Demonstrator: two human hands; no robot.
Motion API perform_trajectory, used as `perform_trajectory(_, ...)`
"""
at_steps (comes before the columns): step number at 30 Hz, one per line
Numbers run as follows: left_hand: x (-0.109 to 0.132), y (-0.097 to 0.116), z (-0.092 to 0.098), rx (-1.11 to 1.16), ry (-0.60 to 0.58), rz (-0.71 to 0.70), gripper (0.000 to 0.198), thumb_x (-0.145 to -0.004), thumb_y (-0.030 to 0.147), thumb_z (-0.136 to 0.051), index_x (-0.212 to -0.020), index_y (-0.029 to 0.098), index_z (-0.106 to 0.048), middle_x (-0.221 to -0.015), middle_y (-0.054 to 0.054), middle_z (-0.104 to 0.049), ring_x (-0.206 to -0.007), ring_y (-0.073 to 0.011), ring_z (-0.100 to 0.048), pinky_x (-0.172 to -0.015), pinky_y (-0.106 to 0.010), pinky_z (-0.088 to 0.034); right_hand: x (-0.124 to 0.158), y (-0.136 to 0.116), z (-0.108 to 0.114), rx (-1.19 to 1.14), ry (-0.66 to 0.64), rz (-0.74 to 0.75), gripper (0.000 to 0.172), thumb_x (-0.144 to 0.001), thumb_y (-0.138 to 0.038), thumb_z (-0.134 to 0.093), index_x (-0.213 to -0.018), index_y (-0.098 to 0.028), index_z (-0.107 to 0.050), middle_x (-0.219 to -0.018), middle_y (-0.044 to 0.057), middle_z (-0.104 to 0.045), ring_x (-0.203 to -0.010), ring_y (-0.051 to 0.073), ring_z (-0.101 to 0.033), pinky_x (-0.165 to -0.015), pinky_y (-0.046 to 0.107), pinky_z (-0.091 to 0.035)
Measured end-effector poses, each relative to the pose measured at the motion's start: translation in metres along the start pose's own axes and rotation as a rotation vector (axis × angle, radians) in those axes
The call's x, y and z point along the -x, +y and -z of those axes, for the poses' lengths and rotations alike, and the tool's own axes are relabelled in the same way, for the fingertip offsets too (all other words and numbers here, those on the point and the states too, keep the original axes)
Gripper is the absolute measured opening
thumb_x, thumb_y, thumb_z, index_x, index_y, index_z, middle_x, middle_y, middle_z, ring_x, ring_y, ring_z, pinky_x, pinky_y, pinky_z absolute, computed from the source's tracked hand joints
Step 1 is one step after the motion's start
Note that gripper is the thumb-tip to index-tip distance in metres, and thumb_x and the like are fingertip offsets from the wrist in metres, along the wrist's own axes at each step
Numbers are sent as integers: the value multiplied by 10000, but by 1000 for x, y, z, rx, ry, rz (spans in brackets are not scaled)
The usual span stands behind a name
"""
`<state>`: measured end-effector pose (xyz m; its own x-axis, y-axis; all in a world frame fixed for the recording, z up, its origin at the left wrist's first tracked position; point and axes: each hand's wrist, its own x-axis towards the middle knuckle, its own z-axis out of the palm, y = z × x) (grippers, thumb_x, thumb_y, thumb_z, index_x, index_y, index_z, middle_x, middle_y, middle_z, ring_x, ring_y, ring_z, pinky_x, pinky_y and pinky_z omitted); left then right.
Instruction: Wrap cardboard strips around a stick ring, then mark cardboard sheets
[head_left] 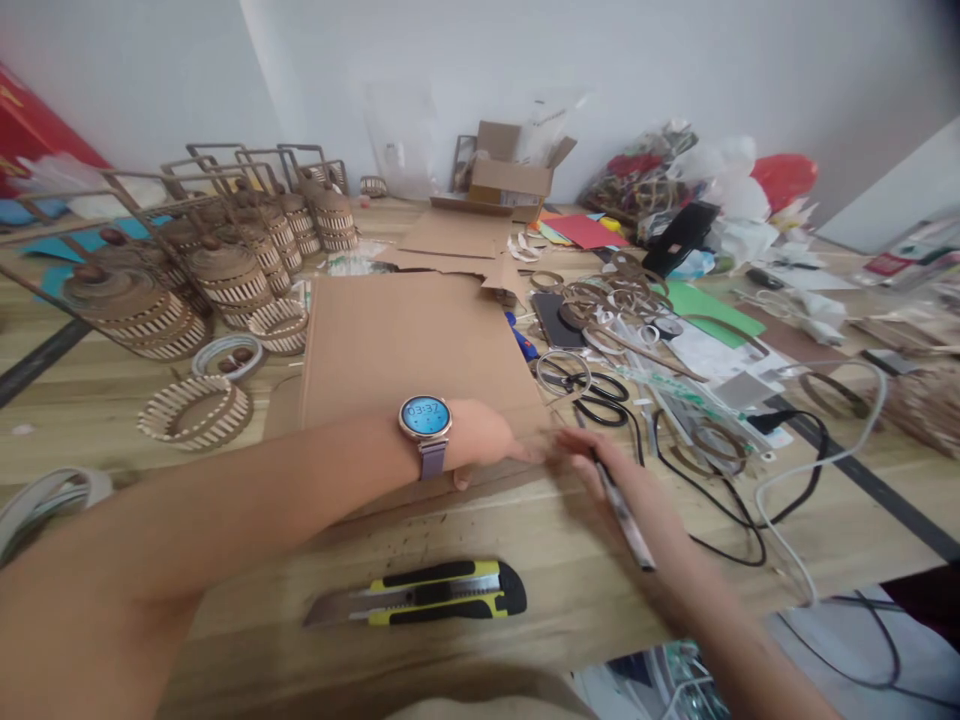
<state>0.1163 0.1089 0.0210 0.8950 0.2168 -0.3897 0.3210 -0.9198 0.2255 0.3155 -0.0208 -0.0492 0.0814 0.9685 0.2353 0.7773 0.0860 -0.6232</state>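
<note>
A large sheet of brown cardboard [405, 340] lies flat on the wooden table in front of me. My left hand [484, 435], with a watch [425, 417] on its wrist, rests over the near part of the sheet. Its fingers stretch to the right and the thumb stands apart. Close to its fingertips is my right hand [619, 485], blurred by motion and closed around a slim pen [624, 512]. The pen lies slanted across that hand, its rear end toward me. Nearer to me lies a yellow and black utility knife [442, 592], blade pointing left.
Several lidded bamboo lanterns [232, 270] crowd the left, near a slatted ring [196, 412]. Scissors [600, 395], a dark phone [559, 322], bamboo loops [622, 295] and a black cable [742, 525] clutter the right. An opened carton [510, 178] stands by the wall.
</note>
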Motion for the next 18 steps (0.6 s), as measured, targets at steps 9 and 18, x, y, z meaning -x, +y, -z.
perform_trajectory(9, 83, -9, -21, -20, -92, 154, 830, -830, 78, -682, -1515, 421, -364, -1071, -18, -763, -831, -207, -684, -639, -234, -421, -3, -11, -4, 103, -90, 90, 388, -985, -473, -434, -1158, -239, -690, -1154, 102, -750, -1062, 307, -700, -932, 470, -552)
perform_trajectory(18, 111, -21, -37, 70, -122, 232, 797, -876, 80, -601, -1521, 458, -325, -1052, -11, -755, -831, -190, -664, -636, -221, -386, -9, -29, -9, 120, 27, 245, 436, -974, -508, -438, -1186, -234, -702, -969, 93, -747, -911, 255, -719, -765, 366, -575)
